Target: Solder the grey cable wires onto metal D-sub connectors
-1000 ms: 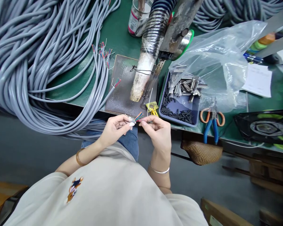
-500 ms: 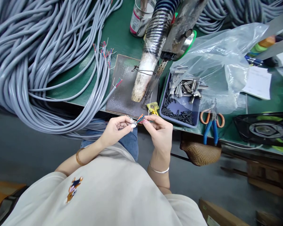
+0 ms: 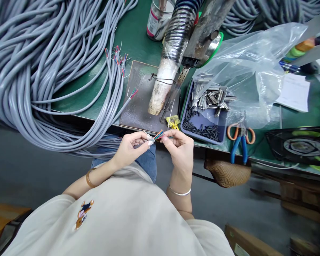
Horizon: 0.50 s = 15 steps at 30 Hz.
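Observation:
Between my two hands, at the table's front edge, is the stripped end of a cable with a fan of thin coloured wires (image 3: pixel 158 136). My left hand (image 3: pixel 134 146) pinches the cable end just below the wires, with thumb and forefinger closed. From the other side, the thumb and forefinger of my right hand (image 3: pixel 178 144) pinch the tips of the wires. Which wire the right fingers grip is hidden. Beyond the hands, a soldering iron (image 3: pixel 176 87) points down beside a whitish-tipped hose (image 3: pixel 160 89), over a dark board (image 3: pixel 138 96).
Thick grey cables (image 3: pixel 42 64) fill the left side. Right of the iron stands a blue tray (image 3: pixel 202 137) with metal connectors and small black pieces, partly under a plastic bag (image 3: pixel 245 67). Pliers (image 3: pixel 240 142) lie at the front edge; a glass jar (image 3: pixel 152 25) stands behind.
The coloured wires are fanned out a little more between my fingers. My right hand has shifted very slightly; my left hand holds its place.

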Motion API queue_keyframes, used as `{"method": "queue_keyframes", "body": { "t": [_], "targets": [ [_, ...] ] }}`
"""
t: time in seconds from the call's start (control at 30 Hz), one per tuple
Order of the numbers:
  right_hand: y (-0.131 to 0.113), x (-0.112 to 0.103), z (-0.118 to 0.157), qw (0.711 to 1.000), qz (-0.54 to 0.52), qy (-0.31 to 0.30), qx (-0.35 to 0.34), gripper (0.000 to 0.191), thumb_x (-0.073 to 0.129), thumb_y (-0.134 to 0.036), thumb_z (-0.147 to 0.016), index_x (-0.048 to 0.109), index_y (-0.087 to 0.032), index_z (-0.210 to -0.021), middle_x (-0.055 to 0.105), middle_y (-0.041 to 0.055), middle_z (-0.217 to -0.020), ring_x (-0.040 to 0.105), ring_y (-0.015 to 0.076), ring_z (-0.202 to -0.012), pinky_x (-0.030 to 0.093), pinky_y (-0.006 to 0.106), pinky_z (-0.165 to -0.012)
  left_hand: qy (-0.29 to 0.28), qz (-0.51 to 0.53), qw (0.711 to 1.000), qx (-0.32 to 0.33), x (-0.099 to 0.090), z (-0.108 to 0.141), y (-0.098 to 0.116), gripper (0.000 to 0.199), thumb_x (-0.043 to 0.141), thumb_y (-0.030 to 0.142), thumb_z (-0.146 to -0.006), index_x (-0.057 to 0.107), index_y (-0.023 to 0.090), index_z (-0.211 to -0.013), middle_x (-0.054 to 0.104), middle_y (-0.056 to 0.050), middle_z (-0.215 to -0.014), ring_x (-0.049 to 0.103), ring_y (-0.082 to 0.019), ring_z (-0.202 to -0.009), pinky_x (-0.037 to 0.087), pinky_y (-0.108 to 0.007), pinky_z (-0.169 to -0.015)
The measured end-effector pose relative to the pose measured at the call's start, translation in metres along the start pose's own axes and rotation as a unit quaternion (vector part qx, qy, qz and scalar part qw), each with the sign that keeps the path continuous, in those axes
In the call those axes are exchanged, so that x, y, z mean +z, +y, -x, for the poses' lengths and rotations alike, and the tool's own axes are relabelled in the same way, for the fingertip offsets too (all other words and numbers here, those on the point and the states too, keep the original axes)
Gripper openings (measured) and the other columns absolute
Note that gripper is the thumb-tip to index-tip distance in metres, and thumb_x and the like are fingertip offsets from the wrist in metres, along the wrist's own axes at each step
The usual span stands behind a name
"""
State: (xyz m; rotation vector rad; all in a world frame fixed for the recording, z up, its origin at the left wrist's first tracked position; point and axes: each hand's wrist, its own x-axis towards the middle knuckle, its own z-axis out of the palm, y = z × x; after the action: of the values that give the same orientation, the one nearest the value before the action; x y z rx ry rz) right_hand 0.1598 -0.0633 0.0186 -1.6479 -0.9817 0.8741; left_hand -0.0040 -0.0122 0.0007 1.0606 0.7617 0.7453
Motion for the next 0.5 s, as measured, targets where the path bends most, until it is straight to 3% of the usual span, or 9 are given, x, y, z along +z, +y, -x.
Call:
{"method": "queue_keyframes", "body": {
  "t": [0.2,0.27,0.33,0.4,0.5],
  "targets": [
    [-0.003,0.0,0.01,0.992,0.034,-0.121,-0.026,0.015,0.067,-0.026,-0.08,0.066,-0.019,-0.067,0.049,-0.0066,-0.056,0.028,0.0044,-0.045,0.023,0.023,-0.046,0.017,0.033,0.999,0.003,-0.001,0.002,0.003,0.035,0.079,0.047,-0.084,0.064,0.016,-0.085,0.062,0.003,-0.06,0.048,-0.005,-0.044,0.039,-0.018,-0.043],
    [-0.001,-0.003,0.014,0.995,0.039,-0.073,-0.052,0.012,0.068,-0.026,-0.084,0.072,-0.019,-0.075,0.056,-0.0049,-0.062,0.031,0.005,-0.046,0.026,0.024,-0.047,0.008,0.044,0.999,-0.01,-0.003,0.002,0.004,0.035,0.077,0.048,-0.086,0.064,0.015,-0.085,0.063,0.003,-0.059,0.048,-0.005,-0.042,0.037,-0.018,-0.042],
    [0.002,-0.005,0.017,0.994,0.048,0.013,-0.092,0.009,0.07,-0.026,-0.087,0.077,-0.021,-0.09,0.064,-0.0034,-0.071,0.032,0.0053,-0.048,0.029,0.024,-0.049,0.001,0.054,0.998,-0.022,-0.006,0.002,0.005,0.035,0.076,0.048,-0.087,0.064,0.015,-0.084,0.064,0.002,-0.058,0.048,-0.006,-0.04,0.035,-0.018,-0.04],
    [0.005,-0.006,0.018,0.983,0.073,0.072,-0.153,0.017,0.072,-0.024,-0.09,0.078,-0.025,-0.105,0.07,-0.0029,-0.08,0.032,0.0056,-0.049,0.034,0.025,-0.051,-0.005,0.065,0.997,-0.031,-0.008,0.002,0.004,0.035,0.076,0.048,-0.086,0.064,0.015,-0.084,0.065,0.002,-0.058,0.049,-0.006,-0.039,0.034,-0.018,-0.038],
    [0.007,-0.002,0.017,0.958,0.133,0.081,-0.24,0.023,0.074,-0.021,-0.091,0.077,-0.028,-0.113,0.074,-0.0012,-0.088,0.041,0.0075,-0.052,0.044,0.027,-0.057,-0.013,0.076,0.996,-0.04,-0.008,0.001,0.003,0.036,0.078,0.048,-0.085,0.064,0.015,-0.085,0.066,0.002,-0.058,0.048,-0.006,-0.038,0.033,-0.018,-0.038]
  ]
}}
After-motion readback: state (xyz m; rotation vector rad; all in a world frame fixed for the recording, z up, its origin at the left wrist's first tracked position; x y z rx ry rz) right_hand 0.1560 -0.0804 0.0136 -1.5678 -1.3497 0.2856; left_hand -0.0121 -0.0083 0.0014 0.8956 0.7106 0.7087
